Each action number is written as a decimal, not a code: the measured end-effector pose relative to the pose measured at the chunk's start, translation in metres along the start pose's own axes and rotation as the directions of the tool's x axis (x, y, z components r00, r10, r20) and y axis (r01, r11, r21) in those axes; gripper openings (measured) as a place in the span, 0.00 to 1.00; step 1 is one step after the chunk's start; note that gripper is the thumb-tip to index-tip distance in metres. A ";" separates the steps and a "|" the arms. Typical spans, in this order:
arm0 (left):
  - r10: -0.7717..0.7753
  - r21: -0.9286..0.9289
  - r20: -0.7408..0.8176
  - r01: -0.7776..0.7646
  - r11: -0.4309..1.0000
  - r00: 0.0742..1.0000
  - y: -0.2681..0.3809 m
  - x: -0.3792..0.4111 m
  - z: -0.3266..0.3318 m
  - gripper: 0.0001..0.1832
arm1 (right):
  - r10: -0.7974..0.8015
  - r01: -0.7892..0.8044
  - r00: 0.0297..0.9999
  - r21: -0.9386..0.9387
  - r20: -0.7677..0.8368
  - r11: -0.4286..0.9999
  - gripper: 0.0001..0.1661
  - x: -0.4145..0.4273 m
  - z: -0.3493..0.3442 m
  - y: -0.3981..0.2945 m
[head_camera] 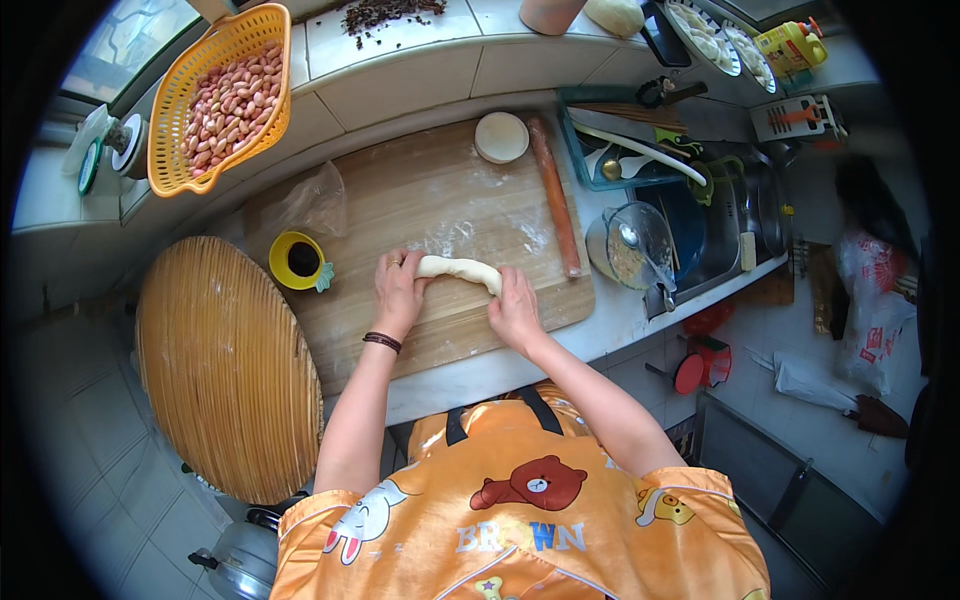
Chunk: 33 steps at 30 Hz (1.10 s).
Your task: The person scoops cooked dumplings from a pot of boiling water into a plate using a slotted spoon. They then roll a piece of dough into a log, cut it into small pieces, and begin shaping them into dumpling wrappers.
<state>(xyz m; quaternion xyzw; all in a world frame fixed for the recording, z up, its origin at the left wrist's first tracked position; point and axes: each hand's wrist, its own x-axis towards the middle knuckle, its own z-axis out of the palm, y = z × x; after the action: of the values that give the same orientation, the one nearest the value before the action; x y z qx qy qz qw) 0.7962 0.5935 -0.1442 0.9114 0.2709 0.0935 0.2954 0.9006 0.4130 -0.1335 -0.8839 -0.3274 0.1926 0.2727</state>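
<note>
A curved roll of white dough [459, 268] spans between my two hands over a floured wooden board [420, 187]. My left hand [399, 289] grips its left end, and my right hand [516, 306] grips the right end. Whether the dough's middle touches the board I cannot tell. To the right of my hands a wooden rolling pin [553, 199] lies on the board, beside a round pale lidded container or stack [502, 138]. Left of my left hand stands a yellow cup [282, 262] with dark contents, near a clear plastic bag [322, 199].
A round slatted wooden lid or tray [229, 367] is at the left. An orange basket [169, 135] of pink peanuts stands on the ledge. At the right are a glass jug [634, 240], a utensil bin [574, 161] with a knife, and the sink [724, 232]. Plates of dumplings [701, 36] sit behind.
</note>
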 end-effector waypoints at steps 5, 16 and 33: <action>0.096 -0.046 -0.015 -0.097 0.994 0.995 0.011 0.007 -0.028 0.22 | -0.269 0.263 0.957 -0.068 -0.110 0.962 0.28 0.025 -0.049 0.006; -0.014 0.234 -0.157 0.051 0.971 0.988 0.035 0.050 0.012 0.29 | -0.254 0.202 0.951 -0.262 -0.179 0.943 0.30 0.097 0.003 -0.020; -0.078 0.352 0.043 0.058 0.934 0.996 0.043 -0.002 0.034 0.31 | -0.414 0.462 0.882 -0.246 0.225 0.852 0.29 0.061 -0.019 0.013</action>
<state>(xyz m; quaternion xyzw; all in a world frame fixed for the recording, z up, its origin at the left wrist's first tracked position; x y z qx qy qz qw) 0.8246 0.5471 -0.1466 0.9417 0.3063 0.0078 0.1392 0.9599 0.4395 -0.1364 -0.7971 -0.5667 0.1465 0.1481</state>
